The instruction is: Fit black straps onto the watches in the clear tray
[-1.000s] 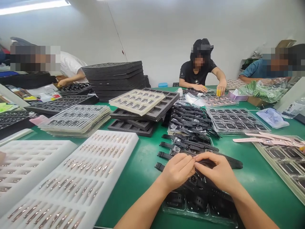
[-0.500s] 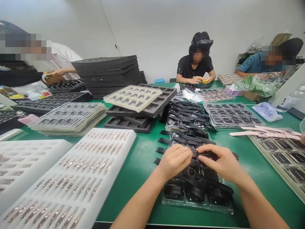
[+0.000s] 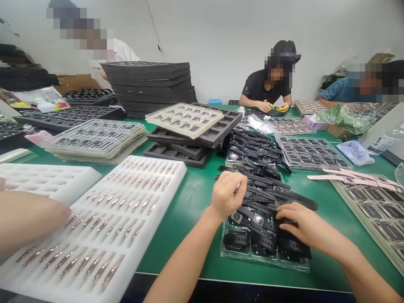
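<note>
In the head view, black smartwatches with perforated straps (image 3: 261, 229) lie in overlapping rows on a clear plastic tray (image 3: 235, 263). Above the left side of these rows is my left hand (image 3: 227, 191), its fingers curled in and closed; whatever they hold, if anything, is hidden. My right hand (image 3: 299, 221) is at the tray's right side, thumb and forefinger bent around a black smartwatch (image 3: 288, 237). The hand covers part of that watch. Several watches near the tray's front have their round sensor backs facing up.
A white foam tray (image 3: 167, 193) with rows of shiny metal pieces stands left; another person's blurred arm (image 3: 28, 223) crosses it. Black foam trays (image 3: 151, 90) are stacked behind. Pink straps (image 3: 353, 181) lie across a watch tray (image 3: 362, 210) at right. A co-worker (image 3: 268, 88) sits opposite.
My hands have moved apart. The left rose slightly off the straps, and the right moved down and right along the tray. Another person's arm has come in from the left.
</note>
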Motion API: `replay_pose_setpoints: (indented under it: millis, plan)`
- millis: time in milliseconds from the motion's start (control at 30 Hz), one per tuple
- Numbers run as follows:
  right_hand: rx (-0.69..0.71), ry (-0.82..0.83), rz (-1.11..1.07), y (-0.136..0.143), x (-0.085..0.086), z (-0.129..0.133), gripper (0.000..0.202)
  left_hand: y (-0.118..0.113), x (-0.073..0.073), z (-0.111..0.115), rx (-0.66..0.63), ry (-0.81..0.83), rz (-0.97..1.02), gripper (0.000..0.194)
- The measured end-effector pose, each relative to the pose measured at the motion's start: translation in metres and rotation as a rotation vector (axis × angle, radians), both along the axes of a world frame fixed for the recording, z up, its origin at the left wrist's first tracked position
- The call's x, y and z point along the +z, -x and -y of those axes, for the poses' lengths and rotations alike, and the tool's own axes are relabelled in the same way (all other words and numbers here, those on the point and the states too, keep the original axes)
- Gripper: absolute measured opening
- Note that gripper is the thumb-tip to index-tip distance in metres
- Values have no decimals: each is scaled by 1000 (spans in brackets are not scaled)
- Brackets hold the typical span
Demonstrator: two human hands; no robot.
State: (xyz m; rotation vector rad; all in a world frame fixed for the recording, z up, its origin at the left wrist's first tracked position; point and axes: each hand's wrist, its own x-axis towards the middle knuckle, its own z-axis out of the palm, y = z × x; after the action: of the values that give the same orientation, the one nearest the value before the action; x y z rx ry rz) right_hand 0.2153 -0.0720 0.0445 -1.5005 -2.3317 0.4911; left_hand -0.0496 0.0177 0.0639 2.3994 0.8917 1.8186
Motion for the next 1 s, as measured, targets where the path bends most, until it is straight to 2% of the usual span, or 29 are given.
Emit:
replay_pose_setpoints:
  millis: [133,267,400,533,633,700,767,867,933,1000]
  plan:
    - [28,-188,82,31,16,-7,15,-1,-1,0,-26,-20,-14,14]
    - [100,-106,214,75,24,-19,8,-2,-3,-2,-45,-39,-3,12]
    - [63,-26,216,101,16,-26,6,-4,-5,-4,-46,-40,-9,13]
    - [38,38,112,101,13,-30,16,-4,-4,-2,-53,-33,13,13]
    - [5,60,37,89,24,-35,18,-1,-2,0,-10,-5,120,11]
    - [-70,57,-109,80,37,-38,15,1,-2,2,1,83,256,17]
    - [-169,51,-368,74,51,-41,17,1,-3,4,-92,235,407,35]
    - [-234,34,-739,77,67,-42,24,-4,-5,7,-455,522,424,63]
    - [-208,22,-841,84,72,-42,23,-10,-5,10,-640,706,310,63]
    - [-172,-1,-820,89,74,-43,15,-14,-3,12,-659,834,303,48]
